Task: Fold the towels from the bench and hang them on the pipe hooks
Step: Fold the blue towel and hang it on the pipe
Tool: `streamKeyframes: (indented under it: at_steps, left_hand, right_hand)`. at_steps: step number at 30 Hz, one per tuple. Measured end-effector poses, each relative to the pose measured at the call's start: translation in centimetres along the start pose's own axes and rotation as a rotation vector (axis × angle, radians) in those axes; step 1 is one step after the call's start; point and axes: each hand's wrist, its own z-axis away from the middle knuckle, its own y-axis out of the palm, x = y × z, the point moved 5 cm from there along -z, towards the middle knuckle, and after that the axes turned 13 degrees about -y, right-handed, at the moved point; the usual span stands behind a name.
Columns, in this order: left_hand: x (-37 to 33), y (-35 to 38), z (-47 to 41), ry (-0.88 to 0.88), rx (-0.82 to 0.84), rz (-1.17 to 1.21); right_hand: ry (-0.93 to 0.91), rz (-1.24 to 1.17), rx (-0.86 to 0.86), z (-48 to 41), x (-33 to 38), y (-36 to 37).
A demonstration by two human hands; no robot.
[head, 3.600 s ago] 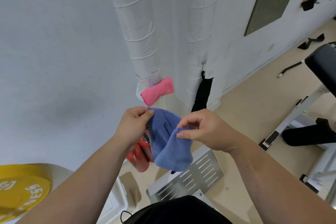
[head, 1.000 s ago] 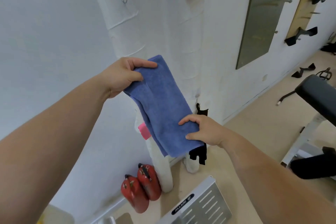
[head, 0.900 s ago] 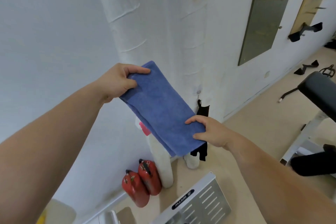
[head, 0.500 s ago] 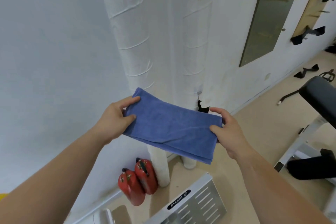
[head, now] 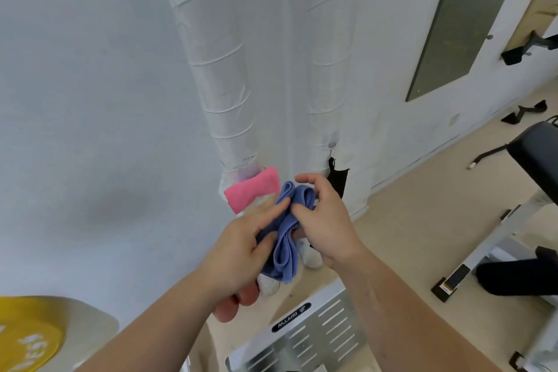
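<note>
Blue towel (head: 285, 238) is sitting bunched in a narrow, layered bundle between your two hands. It is in the air in front of the two wrapped pipes, just right of and below the pink towel (head: 252, 190) by the lower end of the left pipe (head: 217, 69).

Your left hand (head: 241, 240) is cradling the bundle from beneath, thumb pinching the cloth against the fingers. Your right hand (head: 327, 226) is gripping it from the opposite side, thumb and curled fingers pressing into the folds, with the forefinger lifting clear.

Finding: the layers are looping unevenly and the lower edges are hanging loose beneath your left palm. The fold is judged unfinished.

Recommendation: while you are closing the fold, be sliding the right thumb along the top crease to bring the edges level. Be keeping the left fingers flat underneath as a backing surface. Avoid squeezing at the middle, since soft cloth of this kind is likely to be splaying at both ends. No hook is showing plainly at this height, so you are probably needing one secure hand on the bundle before raising it.
</note>
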Motion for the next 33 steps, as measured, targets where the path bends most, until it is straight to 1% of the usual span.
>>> streamKeyframes:
  at_steps: [3, 5, 8, 10, 12, 13, 15, 16, 17, 20, 21, 22, 24, 27, 30, 32, 33]
  left_hand:
    - [-0.7, -0.2, 0.2, -0.028, 0.012, 0.089]
    - [-1.1, -0.4, 0.1, -0.050, -0.006, 0.084]
    - [-1.3, -1.2, -0.2, -0.070, -0.153, -0.037]
    - [-1.3, -2.1, -0.4, -0.105, -0.215, -0.023]
    - [-1.0, -3.2, -0.6, -0.124, -0.228, 0.031]
    - [-0.9, -3.8, -0.7, -0.137, -0.213, 0.072]
    - [-0.8, -5.0, -0.9, -0.187, -0.130, 0.198]
    - [-0.8, -5.7, -1.0, -0.208, -0.066, 0.263]
    - [-0.8, -6.4, -1.1, -0.222, 0.003, 0.321]
    - [-0.2, -8.7, -1.6, -0.261, 0.191, 0.474]
    - [0.3, -9.5, -1.9, -0.274, 0.223, 0.506]
    - [1.0, -10.4, -2.2, -0.300, 0.233, 0.538]
    - [3.1, -11.8, -2.7, -0.357, 0.215, 0.635]
    - [7.4, -12.6, -2.4, -0.487, 0.185, 0.875]
    - [12.2, -12.1, -0.9, -0.631, 0.212, 1.094]
    - [14.7, -11.5, 0.2, -0.715, 0.206, 1.148]
    - [16.1, -11.3, 0.6, -0.759, 0.160, 1.152]
  right_hand:
    - [-0.052, -0.002, -0.023, 0.0, 0.4, 0.6]
    - [-0.071, 0.025, -0.009, -0.1, 0.8, 1.2]
    - [-0.053, -0.091, 0.050, -0.4, 0.8, 2.3]
    - [-0.022, -0.209, 0.110, -0.6, 1.1, 3.0]
    - [-0.060, -0.194, 0.157, -0.8, 1.5, 3.1]
    - [-0.112, -0.111, 0.159, -1.0, 1.7, 2.9]
    - [-0.235, 0.171, 0.137, -1.6, 2.3, 2.1]
    - [-0.275, 0.265, 0.160, -1.9, 2.6, 1.9]
    - [-0.266, 0.275, 0.221, -2.2, 2.7, 2.0]
    - [-0.117, 0.012, 0.495, -2.4, 3.5, 3.7]
    - [-0.093, -0.047, 0.536, -2.4, 4.0, 4.4]
    - [-0.079, -0.096, 0.543, -2.4, 4.3, 5.0]
    - [-0.045, -0.143, 0.482, -2.4, 4.3, 6.4]
    - [0.033, -0.158, 0.312, -2.4, 2.6, 8.4]
    - [0.095, -0.111, 0.172, -2.1, 0.2, 10.3]
    - [0.141, -0.070, 0.097, -2.0, -0.8, 11.4]
    - [0.165, -0.054, 0.066, -1.9, -1.1, 12.0]
